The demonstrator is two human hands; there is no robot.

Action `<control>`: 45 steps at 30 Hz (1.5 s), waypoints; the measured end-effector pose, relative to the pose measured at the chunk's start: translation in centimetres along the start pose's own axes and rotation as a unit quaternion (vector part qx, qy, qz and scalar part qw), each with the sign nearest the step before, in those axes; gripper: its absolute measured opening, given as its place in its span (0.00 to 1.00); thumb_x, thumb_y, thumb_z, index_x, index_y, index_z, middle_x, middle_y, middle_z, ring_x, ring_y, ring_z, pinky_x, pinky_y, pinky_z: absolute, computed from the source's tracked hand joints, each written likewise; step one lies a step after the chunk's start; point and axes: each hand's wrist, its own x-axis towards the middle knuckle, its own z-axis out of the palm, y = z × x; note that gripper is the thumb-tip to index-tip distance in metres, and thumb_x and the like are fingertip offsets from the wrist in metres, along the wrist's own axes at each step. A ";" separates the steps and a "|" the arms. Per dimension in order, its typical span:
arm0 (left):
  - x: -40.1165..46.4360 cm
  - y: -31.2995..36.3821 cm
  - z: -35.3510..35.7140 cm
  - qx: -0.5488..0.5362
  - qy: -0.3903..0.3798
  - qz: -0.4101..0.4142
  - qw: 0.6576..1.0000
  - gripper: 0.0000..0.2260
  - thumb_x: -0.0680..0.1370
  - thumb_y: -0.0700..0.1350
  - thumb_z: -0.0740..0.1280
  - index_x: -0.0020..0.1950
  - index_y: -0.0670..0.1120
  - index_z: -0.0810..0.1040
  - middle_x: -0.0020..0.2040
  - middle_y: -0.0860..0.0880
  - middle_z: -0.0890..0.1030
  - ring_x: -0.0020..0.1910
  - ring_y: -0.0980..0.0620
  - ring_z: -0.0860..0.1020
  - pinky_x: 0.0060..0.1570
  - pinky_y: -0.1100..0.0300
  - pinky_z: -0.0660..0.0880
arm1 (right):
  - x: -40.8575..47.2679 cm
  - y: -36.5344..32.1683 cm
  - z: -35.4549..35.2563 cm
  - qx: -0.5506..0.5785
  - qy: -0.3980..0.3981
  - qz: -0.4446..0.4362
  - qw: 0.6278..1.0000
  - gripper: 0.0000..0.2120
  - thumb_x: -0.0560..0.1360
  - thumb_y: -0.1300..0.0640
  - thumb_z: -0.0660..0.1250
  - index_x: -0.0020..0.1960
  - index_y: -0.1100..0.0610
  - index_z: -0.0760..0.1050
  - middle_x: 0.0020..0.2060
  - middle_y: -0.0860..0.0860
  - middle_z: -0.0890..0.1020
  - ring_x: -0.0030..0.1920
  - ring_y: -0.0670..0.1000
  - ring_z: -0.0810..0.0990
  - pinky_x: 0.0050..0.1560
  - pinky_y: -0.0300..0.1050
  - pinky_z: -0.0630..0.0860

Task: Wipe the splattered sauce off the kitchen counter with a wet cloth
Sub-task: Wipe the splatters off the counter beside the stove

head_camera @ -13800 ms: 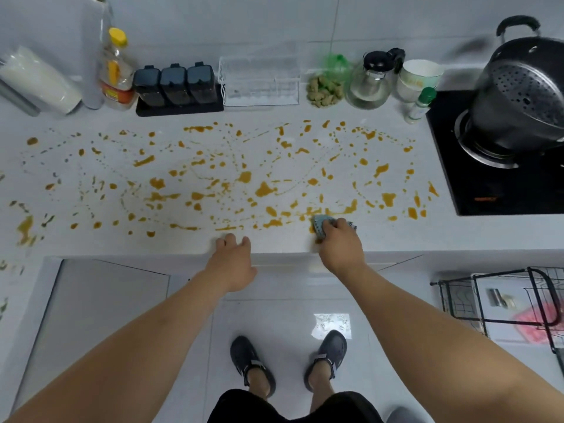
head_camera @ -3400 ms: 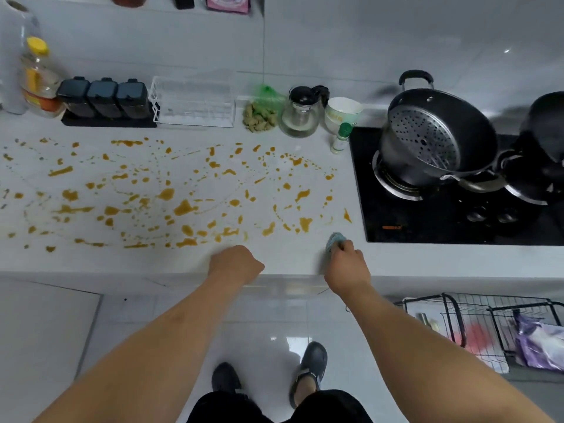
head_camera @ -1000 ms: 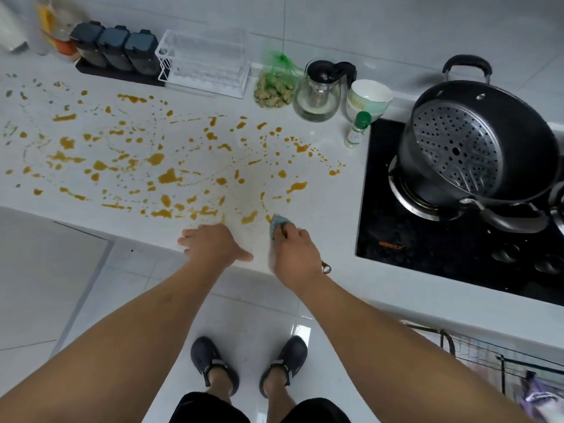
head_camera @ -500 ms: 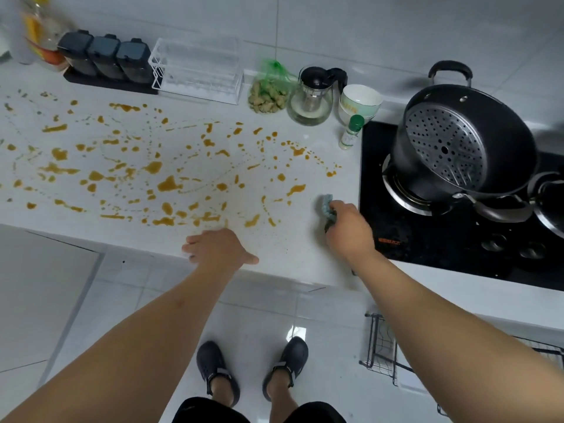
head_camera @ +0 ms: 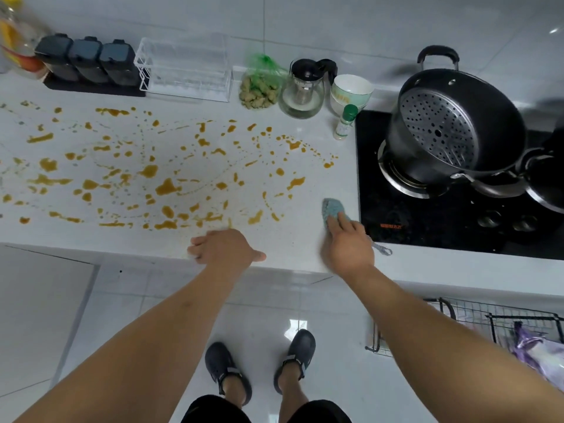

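A single wide-angle view looks from the person's head, forward and steeply down, close over the bench point(head_camera: 305, 239), whose front edge crosses the middle of the frame. Both forearms reach up from the bottom corners, with the floor point(head_camera: 146, 288) and the feet showing below the right grip point(head_camera: 346, 242) and the left grip point(head_camera: 224, 247). Beyond the grips the bench runs to the tiled wall point(head_camera: 335, 22) at the top. Straight lines bow toward the frame edges.
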 end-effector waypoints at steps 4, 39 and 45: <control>0.5 0.0 0.2 0.004 -0.001 0.014 1.000 0.65 0.60 0.76 0.75 0.81 0.33 0.58 0.78 0.24 0.56 0.76 0.20 0.56 0.72 0.32 0.63 | 2.0 -0.9 -0.7 0.016 -0.015 0.098 0.995 0.28 0.76 0.65 0.56 0.76 0.60 0.62 0.74 0.56 0.67 0.64 0.61 0.68 0.62 0.50 0.70; -0.4 -12.2 -5.9 -0.157 0.043 0.093 0.982 0.19 0.78 0.54 0.72 0.50 0.38 0.76 0.51 0.43 0.79 0.46 0.45 0.79 0.53 0.51 0.77 | -3.4 -7.9 1.3 0.106 -0.009 -0.074 0.992 0.21 0.68 0.69 0.61 0.59 0.54 0.75 0.47 0.58 0.81 0.51 0.61 0.78 0.42 0.43 0.69; 2.8 -14.8 -4.8 -0.138 0.040 -0.032 0.989 0.54 0.67 0.71 0.75 0.77 0.35 0.61 0.77 0.32 0.61 0.77 0.33 0.60 0.75 0.41 0.64 | -0.3 -5.1 -0.9 0.185 0.007 0.198 0.962 0.30 0.77 0.58 0.62 0.78 0.46 0.64 0.58 0.62 0.75 0.40 0.57 0.74 0.52 0.48 0.76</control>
